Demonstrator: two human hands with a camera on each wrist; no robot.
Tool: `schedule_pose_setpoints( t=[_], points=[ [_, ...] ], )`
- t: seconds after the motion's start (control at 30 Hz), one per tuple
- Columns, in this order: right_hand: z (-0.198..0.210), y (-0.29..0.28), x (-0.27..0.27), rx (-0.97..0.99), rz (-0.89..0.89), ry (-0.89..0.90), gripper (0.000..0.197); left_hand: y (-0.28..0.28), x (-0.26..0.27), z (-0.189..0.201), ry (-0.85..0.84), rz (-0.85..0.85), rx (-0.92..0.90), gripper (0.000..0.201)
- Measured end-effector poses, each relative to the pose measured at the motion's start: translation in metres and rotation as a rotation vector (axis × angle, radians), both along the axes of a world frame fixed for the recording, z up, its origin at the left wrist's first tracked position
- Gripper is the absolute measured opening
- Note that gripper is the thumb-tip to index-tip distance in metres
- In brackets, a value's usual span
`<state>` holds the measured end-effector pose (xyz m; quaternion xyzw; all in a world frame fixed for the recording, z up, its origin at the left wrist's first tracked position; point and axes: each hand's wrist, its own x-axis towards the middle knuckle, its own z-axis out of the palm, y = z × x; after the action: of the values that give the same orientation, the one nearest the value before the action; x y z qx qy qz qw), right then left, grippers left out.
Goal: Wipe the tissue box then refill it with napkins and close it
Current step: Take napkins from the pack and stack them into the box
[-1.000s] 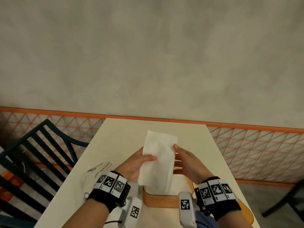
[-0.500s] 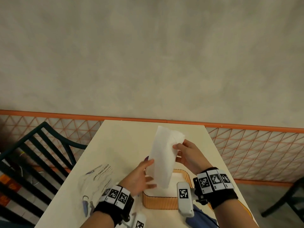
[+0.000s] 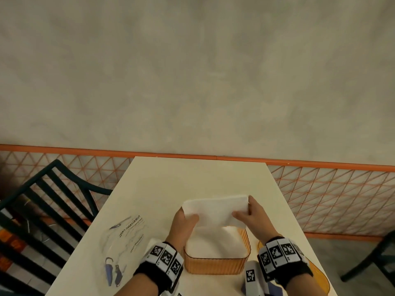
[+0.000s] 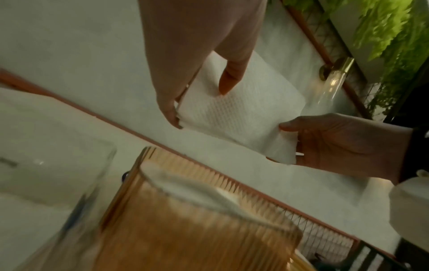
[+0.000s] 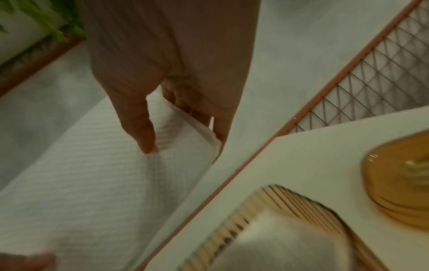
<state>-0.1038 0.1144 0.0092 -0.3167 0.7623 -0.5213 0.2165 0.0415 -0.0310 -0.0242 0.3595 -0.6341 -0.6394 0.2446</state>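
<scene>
- The napkin (image 3: pixel 214 211) is a white, folded paper sheet with a fine embossed ribbed texture — held stretched out sideways above the far edge of the tissue box (image 3: pixel 215 263).
- The left hand (image 3: pixel 184 224) pinches the napkin's left end, thumb on the near face and fingers behind it; the right hand (image 3: pixel 254 218) pinches the right end the same way, thumb in front, fingers curled round the back edge.
- The tissue box is an open, amber-orange container with rounded corners and vertically ribbed, translucent walls; it stands on the table (image 3: pixel 171 184) between the 2 wrists and holds a stack of white napkins (image 3: pixel 213 244) nearly up to its rim.
- Its lid (image 5: pixel 399 181), a smooth amber piece, lies on the table just to the right of the box.
- An emptied clear plastic wrapper (image 3: pixel 124 238) with dark printed lettering lies flat on the table to the left of the box.
- The table top is smooth and cream; a dark slatted chair (image 3: pixel 42 212) stands to its left.
- 0.5 s ago the napkin hung upright from the right hand alone, the left hand just beneath it; now it is turned level, lower, and gripped by both hands.
</scene>
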Motion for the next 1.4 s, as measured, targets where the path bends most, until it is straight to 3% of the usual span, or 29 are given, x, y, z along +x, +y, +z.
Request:
schedule_pose_setpoints(
  t=[0.23,0.37,0.47,0.6,0.77,0.93,1.03,1.1,1.17,1.3,1.4],
  points=[
    [-0.065,-0.003,0.009,0.238,-0.064,-0.061,0.039,0.016,0.001,-0.042,-0.275,-0.059,-0.245,0.040],
    [-0.056,-0.008,0.001,0.190,-0.151,-0.100,0.037,0.013,-0.010,-0.033,-0.409,0.002,-0.323,0.038],
    [-0.051,-0.011,-0.006,0.269,-0.112,-0.121,0.049,0.012,-0.010,-0.031,-0.555,0.011,-0.371,0.039],
    [-0.057,-0.013,-0.004,0.498,-0.029,-0.006,0.061,0.014,-0.011,-0.036,-0.821,-0.096,-0.534,0.059],
    [-0.055,-0.015,0.004,0.637,0.048,0.142,0.068,0.014,-0.012,-0.040,-0.964,-0.227,-0.727,0.064],
    [-0.051,-0.017,0.006,0.759,0.136,0.307,0.066,0.009,-0.013,-0.037,-1.024,-0.316,-0.815,0.059],
    [-0.047,-0.016,0.010,0.736,0.165,0.636,0.062,0.010,-0.014,-0.032,-0.951,-0.294,-0.968,0.053],
    [-0.046,-0.015,0.012,0.736,0.206,0.800,0.054,0.011,-0.014,-0.033,-0.931,-0.408,-1.029,0.048],
    [-0.052,-0.015,0.010,0.810,0.304,0.758,0.050,0.012,-0.012,-0.034,-0.986,-0.541,-0.962,0.046],
    [-0.063,-0.013,0.006,0.895,0.370,0.510,0.048,0.009,-0.009,-0.034,-1.040,-0.634,-0.839,0.049],
    [-0.061,-0.011,0.003,0.935,0.413,0.526,0.049,0.007,-0.005,-0.027,-0.954,-0.568,-0.831,0.036]
  ],
)
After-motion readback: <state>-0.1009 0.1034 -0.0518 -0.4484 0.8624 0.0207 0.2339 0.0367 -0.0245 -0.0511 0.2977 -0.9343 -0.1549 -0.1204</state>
